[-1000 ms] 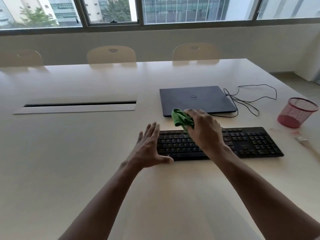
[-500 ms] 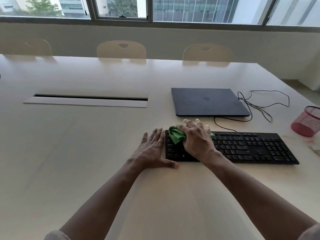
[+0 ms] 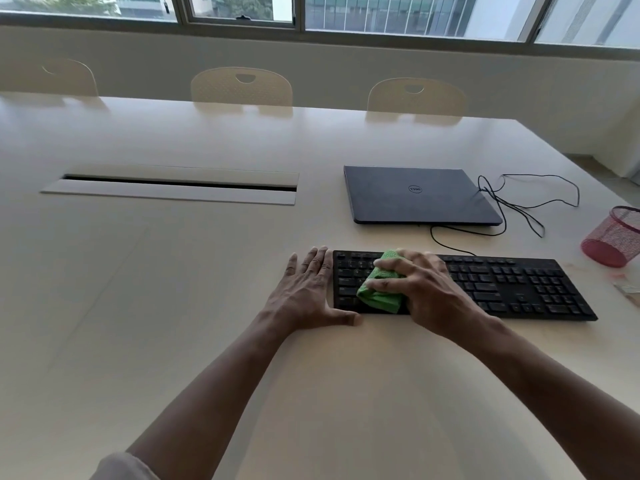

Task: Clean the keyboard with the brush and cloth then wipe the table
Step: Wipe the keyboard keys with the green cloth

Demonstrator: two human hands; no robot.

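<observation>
1. We held the green cloth (image 3: 379,289) bunched under our right hand (image 3: 426,289), fingers curled over the wad and pressing it onto the left end of the black keyboard (image 3: 502,284).
2. Our left hand (image 3: 308,292) lay flat on the table (image 3: 173,306) just beside the keyboard's left edge, fingers straight and spread, gripping nothing; the thumb ran along the table by the front left corner, seemingly bracing the board.
3. The keyboard sat near the table's front, in front of a closed laptop (image 3: 415,195), its thin cable (image 3: 450,242) trailing off behind.
4. We judged the cloth soft and light. It would crumple and slip out of a loose hold, so a full-hand grasp over the bunched middle suited it best.
5. We judged the keyboard light, stiff and apt to slide on the smooth top under sideways wiping, so it wanted steadying at an end or corner, not on the keys.
6. A red mesh cup (image 3: 614,237) stood at the right edge. We saw no brush.
</observation>
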